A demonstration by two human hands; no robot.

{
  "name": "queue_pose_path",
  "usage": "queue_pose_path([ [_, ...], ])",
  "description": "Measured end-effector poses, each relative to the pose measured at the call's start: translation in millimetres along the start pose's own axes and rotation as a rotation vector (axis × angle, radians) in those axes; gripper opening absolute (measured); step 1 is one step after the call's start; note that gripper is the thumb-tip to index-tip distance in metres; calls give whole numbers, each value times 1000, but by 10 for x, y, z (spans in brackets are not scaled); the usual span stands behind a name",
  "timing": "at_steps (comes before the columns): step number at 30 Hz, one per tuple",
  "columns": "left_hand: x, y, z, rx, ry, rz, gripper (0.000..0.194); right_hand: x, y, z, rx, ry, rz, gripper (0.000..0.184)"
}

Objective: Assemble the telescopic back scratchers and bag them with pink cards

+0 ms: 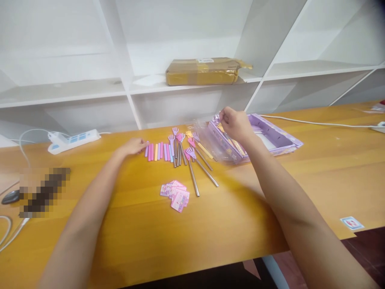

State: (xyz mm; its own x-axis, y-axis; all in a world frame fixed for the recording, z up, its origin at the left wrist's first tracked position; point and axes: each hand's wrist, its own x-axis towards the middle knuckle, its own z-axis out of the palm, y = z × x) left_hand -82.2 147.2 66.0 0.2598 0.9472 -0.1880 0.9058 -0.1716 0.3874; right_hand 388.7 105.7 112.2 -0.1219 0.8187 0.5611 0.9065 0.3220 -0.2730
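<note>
White wooden-looking shelving (180,32) behind wooden table (225,228). My left grip (134,146): fingertips at short pink, lavender, yellow cylinders (159,151), lined up at its 3 o'clock; can't tell if clamped. My right grip (236,124) curled above lavender box (272,128), hold unseen. Sideways nudge could roll cylinders into hand-headed metal rods (190,152).

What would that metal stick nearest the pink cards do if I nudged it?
The metal stick looks straight and shiny, so probably stiff and perhaps slippery. Slim and seemingly round, it may roll, though the wider pink head might stop it.
</note>
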Motion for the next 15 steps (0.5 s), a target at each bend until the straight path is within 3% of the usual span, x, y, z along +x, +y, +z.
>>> queue_pose_path([
  [2,31,-6,53,17,20,-12,59,-17,-135,-83,25,-27,-1,17],
  [4,53,-14,85,46,39,-19,54,-40,-250,-178,79,-184,9,15],
  [5,60,-19,92,56,44,-22,52,-57,-303,-224,117,-349,14,14],
  [8,56,-24,88,63,40,-27,44,-118,-453,-311,215,-1010,1,14],
  [9,47,-19,82,66,37,-27,41,-136,-504,-312,223,-1157,-10,19],
  [11,18,-1,62,76,30,-24,36,-161,-608,-266,198,-1239,-21,28],
  [15,-70,56,-40,100,17,-15,24,-190,-806,-43,43,-1173,-34,39],
])
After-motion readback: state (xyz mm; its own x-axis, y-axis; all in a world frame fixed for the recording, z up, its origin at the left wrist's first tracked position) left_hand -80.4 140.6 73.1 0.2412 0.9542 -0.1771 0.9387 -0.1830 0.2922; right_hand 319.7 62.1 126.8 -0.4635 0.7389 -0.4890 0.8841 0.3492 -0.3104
